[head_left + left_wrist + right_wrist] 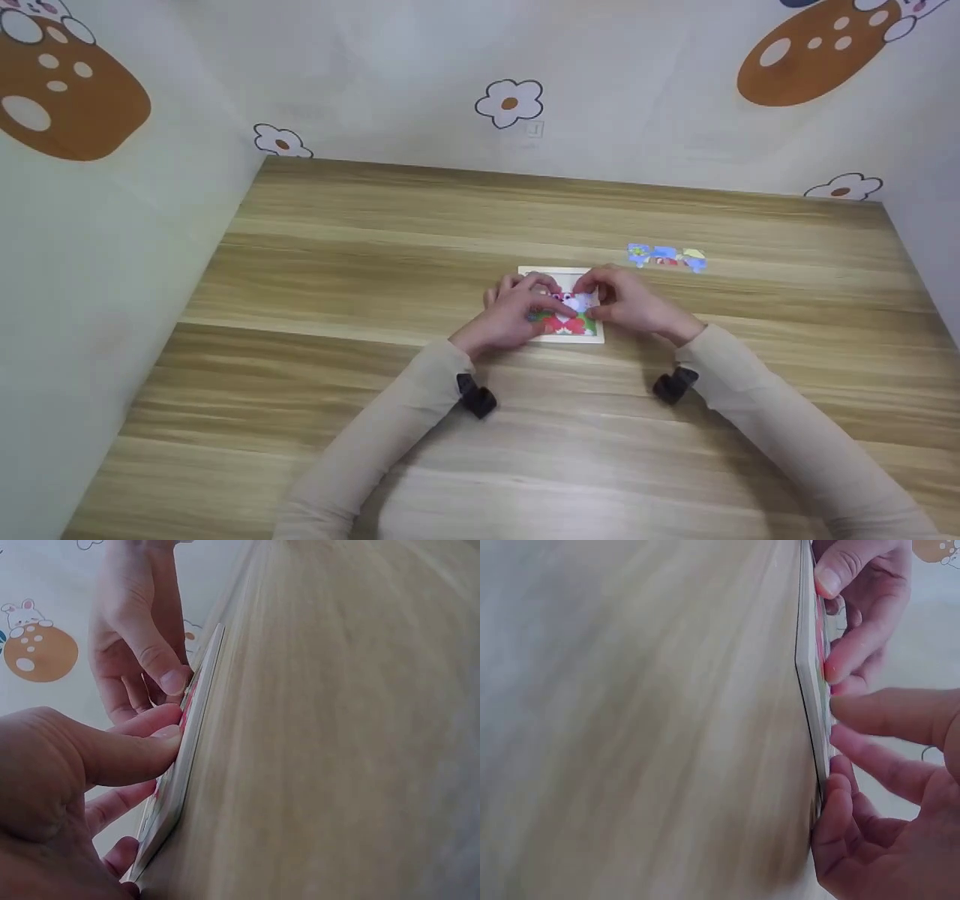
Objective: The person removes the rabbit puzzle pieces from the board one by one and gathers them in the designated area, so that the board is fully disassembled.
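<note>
Striped wood [337,262] bears the framed puzzle [564,328] between both hands [510,316] [636,301], their fingers [877,761] loosely spread against it.

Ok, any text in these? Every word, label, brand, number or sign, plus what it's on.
No words, brands or numbers can be read in any view.
Small square on the wall: faint mark, perhaps like a "J", too small to be sure.
Puzzle picture: no lettering visible; partly covered by the hands.
Loose pieces: too small to tell.
Black wrist devices: no lettering can be made out.
</note>
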Demonstrator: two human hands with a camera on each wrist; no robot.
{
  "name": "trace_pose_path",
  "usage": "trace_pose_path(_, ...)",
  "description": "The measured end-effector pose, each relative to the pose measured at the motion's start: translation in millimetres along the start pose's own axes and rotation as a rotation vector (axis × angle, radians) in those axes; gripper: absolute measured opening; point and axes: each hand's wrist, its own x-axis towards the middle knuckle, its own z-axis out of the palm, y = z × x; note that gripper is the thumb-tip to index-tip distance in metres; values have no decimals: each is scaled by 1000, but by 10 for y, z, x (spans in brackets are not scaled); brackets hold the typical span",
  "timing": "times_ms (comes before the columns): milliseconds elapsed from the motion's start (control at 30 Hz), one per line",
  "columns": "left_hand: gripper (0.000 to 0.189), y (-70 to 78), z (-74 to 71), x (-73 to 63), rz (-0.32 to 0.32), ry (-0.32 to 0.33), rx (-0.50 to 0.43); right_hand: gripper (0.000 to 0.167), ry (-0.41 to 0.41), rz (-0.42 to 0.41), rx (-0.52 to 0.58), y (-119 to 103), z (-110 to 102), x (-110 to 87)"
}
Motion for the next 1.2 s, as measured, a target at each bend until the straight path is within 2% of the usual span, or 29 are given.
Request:
trace_pose_path(200,32,-9,1,5,1,-3,3,29,23,6,3,-18,42,17)
trace_pose_path(600,31,0,-2,0,-11,-11,-16,30,15,13,7,-30,58,12)
trace_pose_path(967,31,-9,-8,-8,1,-2,-28,33,21,13,73,-24,82,15)
trace_pose_path(1200,30,-4,-2,1,5,-9,-4,17,24,46,177,30,25,19)
